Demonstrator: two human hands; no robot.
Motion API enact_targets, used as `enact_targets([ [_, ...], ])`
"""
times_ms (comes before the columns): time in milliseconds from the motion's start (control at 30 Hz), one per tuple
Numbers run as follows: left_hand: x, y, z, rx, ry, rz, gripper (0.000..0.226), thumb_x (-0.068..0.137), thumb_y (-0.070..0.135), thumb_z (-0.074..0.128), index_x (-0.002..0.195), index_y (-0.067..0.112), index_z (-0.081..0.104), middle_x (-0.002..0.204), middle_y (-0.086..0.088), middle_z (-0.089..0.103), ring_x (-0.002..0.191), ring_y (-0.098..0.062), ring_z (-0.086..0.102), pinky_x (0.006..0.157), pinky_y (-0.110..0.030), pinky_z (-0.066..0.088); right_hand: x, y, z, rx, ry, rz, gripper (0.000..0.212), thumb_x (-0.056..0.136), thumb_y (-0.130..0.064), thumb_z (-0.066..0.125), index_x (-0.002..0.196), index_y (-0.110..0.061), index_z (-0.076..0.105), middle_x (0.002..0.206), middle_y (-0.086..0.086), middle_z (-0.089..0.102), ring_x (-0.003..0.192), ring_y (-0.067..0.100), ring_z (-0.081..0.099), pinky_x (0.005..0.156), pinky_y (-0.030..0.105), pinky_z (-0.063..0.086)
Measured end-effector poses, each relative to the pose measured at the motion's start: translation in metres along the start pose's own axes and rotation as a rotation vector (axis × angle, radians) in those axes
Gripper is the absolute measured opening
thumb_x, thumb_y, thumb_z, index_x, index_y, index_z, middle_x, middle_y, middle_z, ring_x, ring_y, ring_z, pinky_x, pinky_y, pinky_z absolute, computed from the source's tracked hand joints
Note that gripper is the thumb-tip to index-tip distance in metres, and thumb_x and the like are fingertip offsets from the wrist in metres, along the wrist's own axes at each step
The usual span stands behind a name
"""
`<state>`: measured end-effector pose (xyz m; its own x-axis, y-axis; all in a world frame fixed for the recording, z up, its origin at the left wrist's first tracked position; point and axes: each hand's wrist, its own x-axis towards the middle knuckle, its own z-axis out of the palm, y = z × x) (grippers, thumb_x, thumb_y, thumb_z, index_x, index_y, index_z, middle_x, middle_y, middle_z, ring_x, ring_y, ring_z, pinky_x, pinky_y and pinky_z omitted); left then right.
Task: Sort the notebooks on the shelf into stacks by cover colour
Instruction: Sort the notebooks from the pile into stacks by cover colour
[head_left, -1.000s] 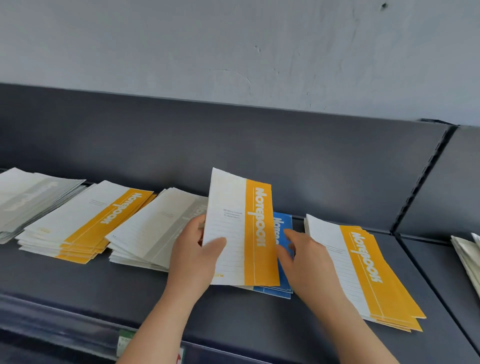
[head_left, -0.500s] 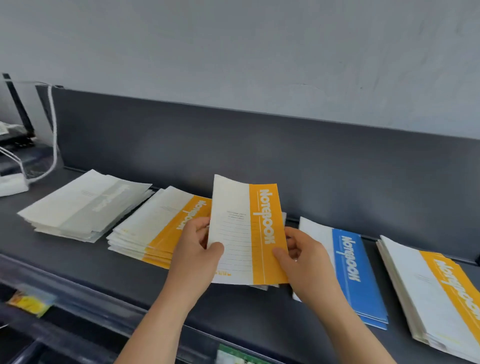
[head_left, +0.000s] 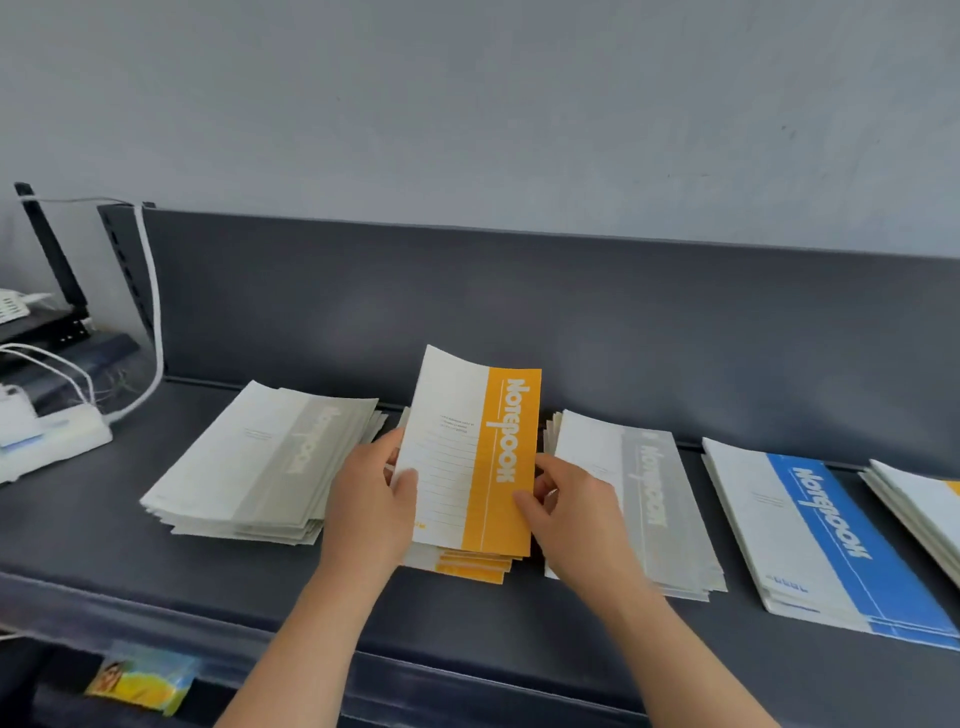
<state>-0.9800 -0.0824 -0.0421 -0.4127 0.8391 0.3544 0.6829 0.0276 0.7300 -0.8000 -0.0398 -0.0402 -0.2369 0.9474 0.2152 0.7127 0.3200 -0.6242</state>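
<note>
Above orange stack, orange notebook, long axis pointing away, far end raised

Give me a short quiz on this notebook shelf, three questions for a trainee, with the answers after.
1. True or false: the left hand and the right hand both hold the orange-striped white paper notebook.
2. Which stripe colour shows on the low stack of paper notebooks directly below the held one? A grey, B orange, C blue.
3. Fill in: the stack of blue-striped notebooks lies on the dark grey shelf to the ___ of both hands.
Key: 1 true; 2 B; 3 right.
</note>
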Motion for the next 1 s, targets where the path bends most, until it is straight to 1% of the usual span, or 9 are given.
enact_targets([
  [100,0.004,-0.008,-0.002,0.054,0.012,0.024,0.038,0.092,0.007,0.052,0.122,0.029,0.060,0.098,0.006,0.059,0.082,-0.007,0.055,0.059,-0.011,0.040,0.001,-0.006,0.005,-0.080,-0.011,-0.008,0.014,0.092,-0.038,0.053,0.097,-0.025,0.058,0.082,-0.010,0.060,0.078,0.012,0.059,0.088,0.035,0.049],
  [267,0.007,-0.021,0.004,0.123,-0.010,0.018,0.030,0.093,0.010,0.053,0.120,0.022,0.060,0.105,0.002,0.061,0.093,-0.011,0.056,0.070,-0.017,0.049,0.005,-0.008,0.006,-0.185,-0.056,0.002,0.019,0.091,-0.037,0.052,0.084,-0.021,0.058,0.079,-0.005,0.062,0.075,0.012,0.059,0.082,0.029,0.049],
  [367,0.007,-0.024,0.006,0.171,-0.008,0.002,0.026,0.093,0.010,0.053,0.118,0.015,0.061,0.106,-0.003,0.059,0.093,-0.012,0.050,0.070,-0.018,0.041,0.004,-0.008,0.008,-0.244,-0.076,-0.014,0.022,0.092,-0.038,0.051,0.096,-0.022,0.065,0.092,-0.004,0.066,0.084,0.014,0.061,0.091,0.029,0.047],
  [467,0.005,-0.026,0.006,0.206,-0.008,-0.004,0.026,0.094,0.011,0.053,0.119,0.011,0.060,0.115,-0.005,0.057,0.099,-0.014,0.045,0.078,-0.021,0.037,0.003,-0.006,0.009,-0.253,-0.070,-0.023,0.026,0.092,-0.039,0.052,0.106,-0.022,0.066,0.103,-0.004,0.066,0.090,0.012,0.060,0.093,0.027,0.045],
  [633,-0.003,-0.014,0.000,0.265,0.005,0.041,0.035,0.097,0.022,0.047,0.130,0.014,0.053,0.130,-0.002,0.053,0.117,-0.019,0.044,0.094,-0.030,0.042,-0.002,-0.006,0.000,-0.100,0.015,-0.035,0.025,0.092,-0.034,0.055,0.112,-0.025,0.065,0.106,-0.008,0.064,0.077,0.004,0.054,0.070,0.009,0.038],
  [700,-0.008,-0.001,-0.002,0.233,0.003,0.090,0.037,0.097,0.027,0.046,0.130,0.015,0.054,0.130,-0.002,0.055,0.119,-0.019,0.045,0.096,-0.031,0.043,-0.008,-0.003,-0.007,-0.076,0.092,-0.055,0.024,0.091,-0.032,0.056,0.112,-0.025,0.066,0.105,-0.009,0.064,0.078,0.004,0.055,0.067,0.006,0.036],
  [767,-0.015,0.015,0.000,0.197,-0.013,0.152,0.036,0.096,0.029,0.047,0.128,0.016,0.058,0.128,0.000,0.058,0.119,-0.018,0.048,0.095,-0.030,0.042,-0.017,0.002,-0.016,-0.105,0.153,-0.070,0.027,0.092,-0.032,0.055,0.116,-0.024,0.064,0.111,-0.009,0.064,0.085,0.005,0.057,0.071,0.006,0.036],
  [867,-0.027,0.036,0.009,0.160,-0.021,0.245,0.030,0.093,0.027,0.054,0.118,0.015,0.065,0.118,-0.001,0.065,0.110,-0.020,0.056,0.088,-0.027,0.042,-0.034,0.016,-0.034,-0.186,0.198,-0.053,0.032,0.094,-0.033,0.051,0.123,-0.024,0.060,0.127,-0.010,0.058,0.108,0.008,0.057,0.087,0.012,0.036],
  [1000,-0.045,0.064,0.032,0.146,-0.081,0.350,0.026,0.091,0.024,0.058,0.113,0.016,0.068,0.110,0.001,0.068,0.102,-0.020,0.060,0.083,-0.024,0.038,-0.058,0.040,-0.060,-0.251,0.229,0.022,0.036,0.094,-0.037,0.048,0.129,-0.026,0.055,0.134,-0.013,0.053,0.118,0.007,0.053,0.088,0.009,0.028],
])
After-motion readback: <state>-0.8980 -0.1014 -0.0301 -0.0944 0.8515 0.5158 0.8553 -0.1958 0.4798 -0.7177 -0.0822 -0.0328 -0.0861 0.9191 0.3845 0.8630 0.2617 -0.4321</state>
